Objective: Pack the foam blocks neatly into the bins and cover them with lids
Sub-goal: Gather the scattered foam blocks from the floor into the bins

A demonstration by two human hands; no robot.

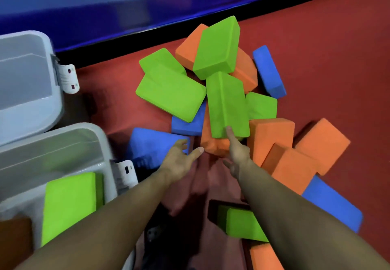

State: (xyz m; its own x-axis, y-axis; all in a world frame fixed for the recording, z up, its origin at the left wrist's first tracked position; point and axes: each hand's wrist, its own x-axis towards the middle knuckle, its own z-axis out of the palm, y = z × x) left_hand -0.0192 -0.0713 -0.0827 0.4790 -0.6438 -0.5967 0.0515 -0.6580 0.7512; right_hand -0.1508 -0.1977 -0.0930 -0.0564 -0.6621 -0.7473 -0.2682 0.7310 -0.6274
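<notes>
Both my arms were stretched out toward the block pile on the red floor (316, 37). My left hand (179, 160) was open, fingers spread & straight, thumb pointing right, hovering just over the near edge of a blue block (152, 143); couldn't tell if the fingertips actually touched it. My right hand (237, 151) was open too, index finger extended w/ its tip on the lower end of a long green block (226, 105) that leaned across the pile. Other fingers looked loosely apart, gripping nothing.

Right under that green block sat an orange block (213, 145), between my two hands. Pile beyond: a flat green block (171, 94) to the left, over another blue one (187, 124); a tilted green block (217, 48) on top at the back, orange ones behind it, a blue block (269, 71) on edge at the far right. More orange blocks (295, 149) lay stacked right of my right hand, a blue one (331, 204) nearer me.

Two clear bins at left, no lids on. The near bin (63, 134) held one green block (69, 204) standing along its wall; the far bin (27, 75) looked bare inside as far as I could see. A green block (242, 223) & an orange one (263, 257) lay close under my right forearm. Blue padded wall (126, 6) ran along the back.
</notes>
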